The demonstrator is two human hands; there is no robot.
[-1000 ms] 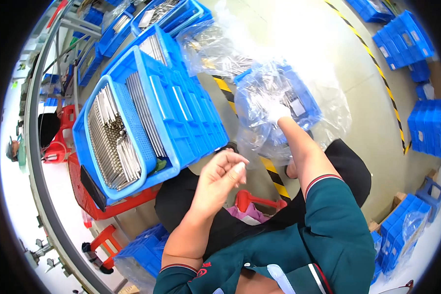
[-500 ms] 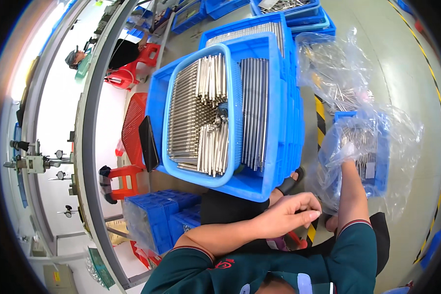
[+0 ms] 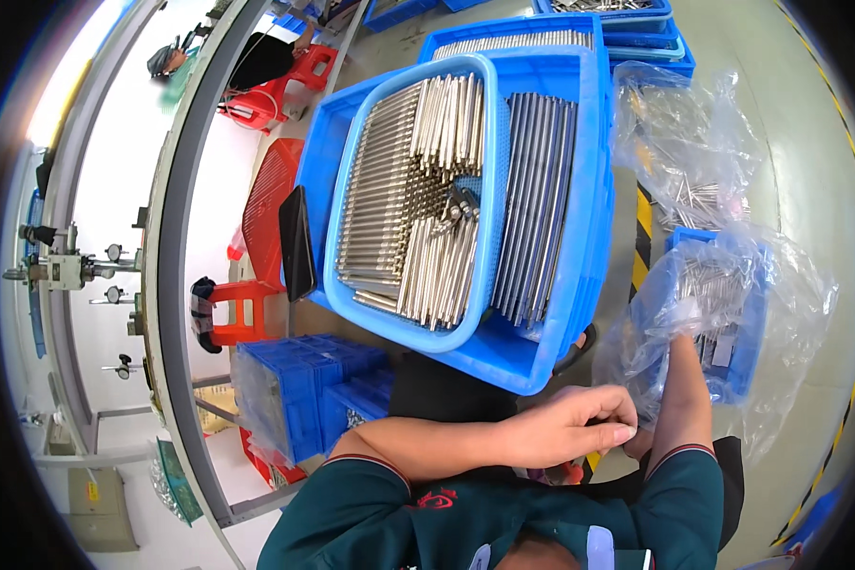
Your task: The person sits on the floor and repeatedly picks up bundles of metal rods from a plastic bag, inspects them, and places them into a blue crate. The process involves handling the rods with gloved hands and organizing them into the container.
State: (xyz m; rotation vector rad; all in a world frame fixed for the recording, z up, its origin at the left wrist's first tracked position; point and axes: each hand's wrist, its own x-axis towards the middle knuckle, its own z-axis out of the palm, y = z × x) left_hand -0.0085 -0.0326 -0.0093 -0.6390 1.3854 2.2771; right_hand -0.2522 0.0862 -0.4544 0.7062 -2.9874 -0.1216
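My left hand (image 3: 579,426) hangs in front of my body with fingers curled and thumb drawn in toward them. Anything inside the curl is hidden. Out to the right, my right hand (image 3: 684,321) reaches under a clear plastic bag (image 3: 641,328), above loose metal pins in a blue crate (image 3: 756,328). The film blurs its fingers. To the left of that crate, a light-blue basket (image 3: 340,223) holds stacked silvery rods (image 3: 380,190). It rests tilted on a larger blue crate (image 3: 594,218), beside a row of darker rods (image 3: 539,204).
A black phone (image 3: 296,245) leans at the basket's left. Blue crates (image 3: 294,366) stand lower left, near red stools (image 3: 247,309). Another plastic bag (image 3: 684,142) of metal pins lies beyond the right crate. A grey-framed workbench (image 3: 176,237) runs along the left, with a seated person (image 3: 261,62) farther off.
The view has shifted, so basket and crates appear farther right. My left thumb and fingers have come closer together. My right hand stays under the plastic over the pins.
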